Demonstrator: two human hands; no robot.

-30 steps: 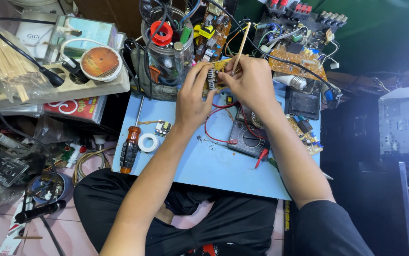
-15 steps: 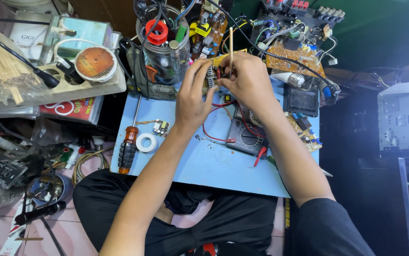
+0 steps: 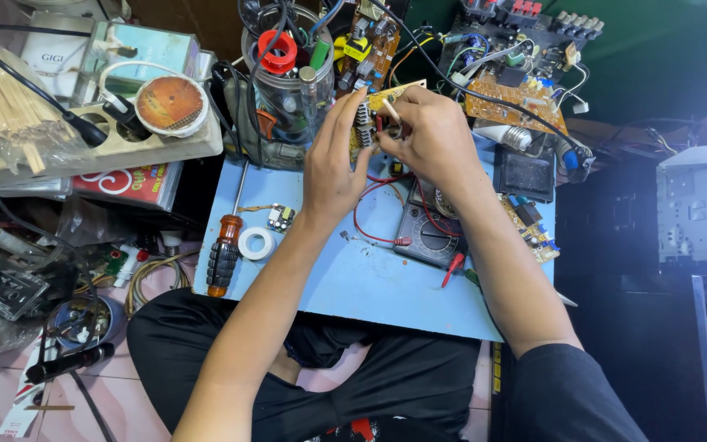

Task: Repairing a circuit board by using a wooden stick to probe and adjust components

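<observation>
Head view. Both hands meet at upper centre of the frame, above the far edge of a blue board (image 3: pixel 353 282) laid across the person's lap. Left hand (image 3: pixel 333 168): fingers stretched up and pinching the left edge of a small circuit board (image 3: pixel 386 102), held tilted. Right hand (image 3: pixel 435 135): fingers curled around the same board from the right; a thin pale stick (image 3: pixel 389 110) shows between its fingertips, touching the board's face. What the stick is cannot be told.

A red wire (image 3: pixel 370 209) loops down from under the hands onto the blue board. A multimeter (image 3: pixel 429 233) lies just below the right wrist, partly covered by the forearm. Left part of the blue board: a screwdriver (image 3: pixel 224 258) with orange-and-black handle, a white tape roll (image 3: pixel 256 243) just beside it, a tiny green module (image 3: pixel 280 218) above the roll.

A clear jar (image 3: pixel 288 90) of parts stands just left of the hands. A larger orange circuit board (image 3: pixel 513 98) lies to their upper right. A power strip (image 3: pixel 83 147) with a round tin (image 3: pixel 171 104) on it sits at upper left.
</observation>
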